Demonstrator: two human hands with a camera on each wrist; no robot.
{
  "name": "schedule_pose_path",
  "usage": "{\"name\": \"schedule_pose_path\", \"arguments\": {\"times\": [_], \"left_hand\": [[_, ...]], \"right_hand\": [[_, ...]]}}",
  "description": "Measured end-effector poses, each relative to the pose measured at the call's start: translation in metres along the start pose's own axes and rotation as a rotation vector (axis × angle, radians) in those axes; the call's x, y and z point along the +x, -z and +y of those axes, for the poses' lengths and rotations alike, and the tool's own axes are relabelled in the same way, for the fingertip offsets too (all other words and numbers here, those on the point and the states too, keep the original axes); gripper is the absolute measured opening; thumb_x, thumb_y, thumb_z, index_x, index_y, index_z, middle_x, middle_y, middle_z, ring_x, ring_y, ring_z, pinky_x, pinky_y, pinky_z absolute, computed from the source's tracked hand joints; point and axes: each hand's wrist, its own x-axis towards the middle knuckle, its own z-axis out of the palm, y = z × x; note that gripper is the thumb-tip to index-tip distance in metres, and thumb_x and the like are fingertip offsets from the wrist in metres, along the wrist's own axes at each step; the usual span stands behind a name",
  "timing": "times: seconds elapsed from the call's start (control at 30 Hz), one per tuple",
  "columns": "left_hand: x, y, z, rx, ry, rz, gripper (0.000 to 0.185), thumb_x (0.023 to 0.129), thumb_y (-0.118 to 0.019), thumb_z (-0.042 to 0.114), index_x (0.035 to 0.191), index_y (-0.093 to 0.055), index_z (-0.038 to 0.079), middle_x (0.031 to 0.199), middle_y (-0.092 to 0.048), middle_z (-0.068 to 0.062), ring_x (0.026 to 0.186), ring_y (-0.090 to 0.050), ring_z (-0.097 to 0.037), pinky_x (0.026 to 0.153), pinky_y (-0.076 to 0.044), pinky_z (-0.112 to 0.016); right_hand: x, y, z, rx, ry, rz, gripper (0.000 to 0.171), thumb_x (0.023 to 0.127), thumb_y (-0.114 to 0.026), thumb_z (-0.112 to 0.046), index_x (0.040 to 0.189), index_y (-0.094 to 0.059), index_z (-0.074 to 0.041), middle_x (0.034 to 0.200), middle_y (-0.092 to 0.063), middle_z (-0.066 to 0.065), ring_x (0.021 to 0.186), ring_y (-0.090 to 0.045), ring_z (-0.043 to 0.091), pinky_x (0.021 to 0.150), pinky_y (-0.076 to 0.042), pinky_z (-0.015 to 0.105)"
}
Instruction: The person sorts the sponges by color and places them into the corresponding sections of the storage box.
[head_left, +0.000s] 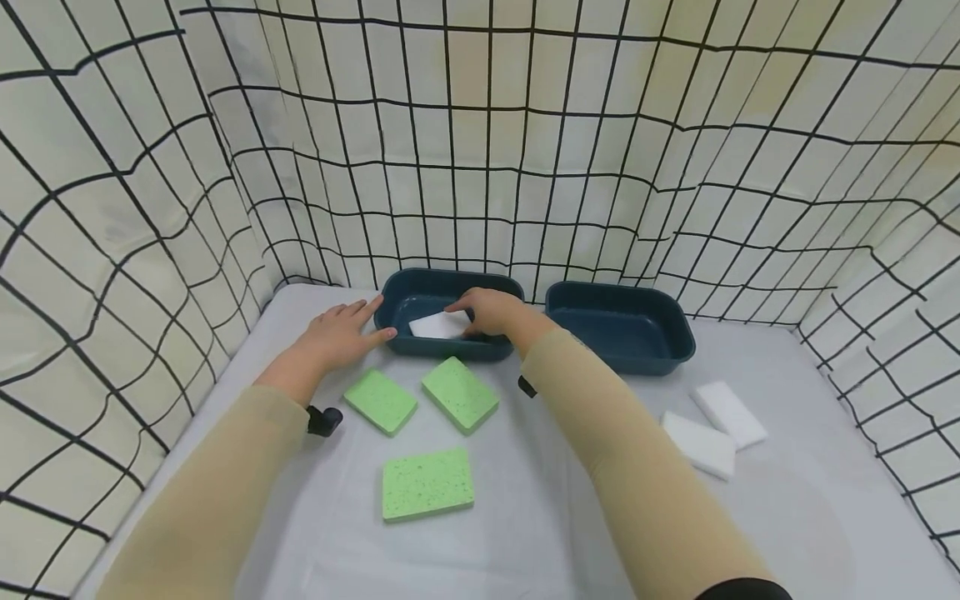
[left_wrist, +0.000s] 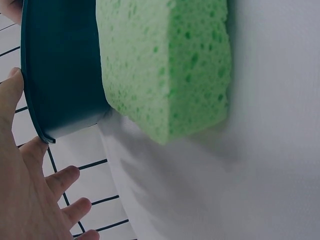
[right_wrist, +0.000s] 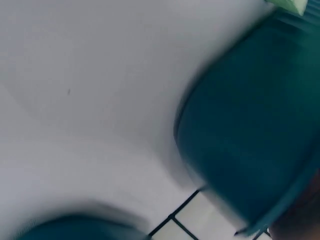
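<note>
In the head view my right hand (head_left: 491, 312) reaches into the left dark blue plastic bin (head_left: 393, 342). Its thumb and fingers pinch the right end of a white sponge (head_left: 437, 326), which lies tilted inside the bin. My left hand (head_left: 339, 335) is spread at the bin's left end, thumb and a fingertip on the rim; the left wrist view also has this hand (left_wrist: 30, 175) at the bin's edge (left_wrist: 62, 75). Nearest to it on the table are two green sponges, one at left (head_left: 381, 402) and one at right (head_left: 460, 395).
A second dark blue bin (head_left: 618, 354) stands to the right. Closer to me lies a third green sponge (head_left: 428, 485). Two white sponges, one in front (head_left: 699, 445) and one behind (head_left: 730, 414), touch at the right. Black wire mesh (head_left: 487, 171) encloses the back and sides of the white-covered table (head_left: 540, 517).
</note>
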Motion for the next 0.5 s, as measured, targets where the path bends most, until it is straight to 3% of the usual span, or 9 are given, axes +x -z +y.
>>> {"name": "schedule_pose_path", "arguments": {"times": [0.5], "left_hand": [[0.004, -0.001, 0.005, -0.009, -0.019, 0.007, 0.098, 0.092, -0.026, 0.079, 0.161, -0.005, 0.012, 0.16, -0.012, -0.029, 0.144, -0.011, -0.053, 0.114, -0.01, -0.068]], "right_hand": [[-0.041, 0.025, 0.022, 0.147, -0.024, 0.083, 0.064, 0.087, -0.076, -0.042, 0.146, -0.05, -0.037, 0.154, -0.041, 0.001, 0.142, -0.036, 0.026, 0.114, -0.033, 0.05]]}}
